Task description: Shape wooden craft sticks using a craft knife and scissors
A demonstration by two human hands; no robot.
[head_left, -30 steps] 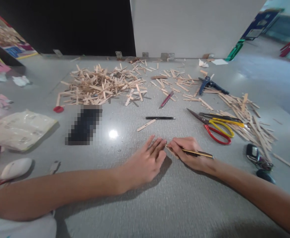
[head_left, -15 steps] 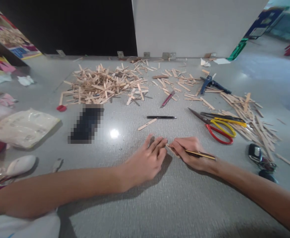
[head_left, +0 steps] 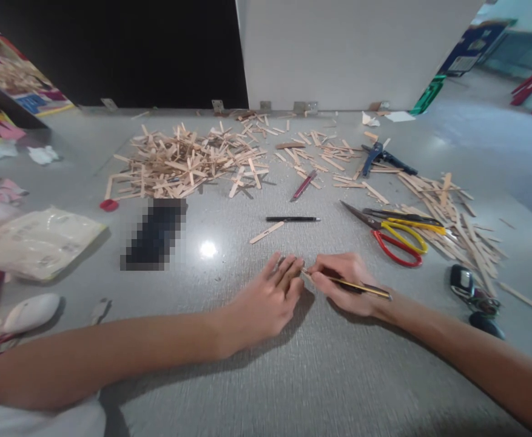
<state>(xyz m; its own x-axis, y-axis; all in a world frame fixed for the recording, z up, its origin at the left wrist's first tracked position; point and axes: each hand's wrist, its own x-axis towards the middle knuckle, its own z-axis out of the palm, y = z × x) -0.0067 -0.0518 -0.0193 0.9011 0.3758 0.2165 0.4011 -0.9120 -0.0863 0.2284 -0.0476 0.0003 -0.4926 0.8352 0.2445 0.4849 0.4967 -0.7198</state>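
One pencil [head_left: 364, 289] shows in my head view, gripped by my right hand [head_left: 345, 280], its fingers closed around it near the tip. A small wooden stick [head_left: 308, 276] lies between the hands; my left hand [head_left: 266, 301] is half-curled beside it, and I can't tell whether its fingers pinch the stick. If that hold is light, I judge, pencil pressure could skew it. My knuckles also crowd the tip, so a slip might go unnoticed.
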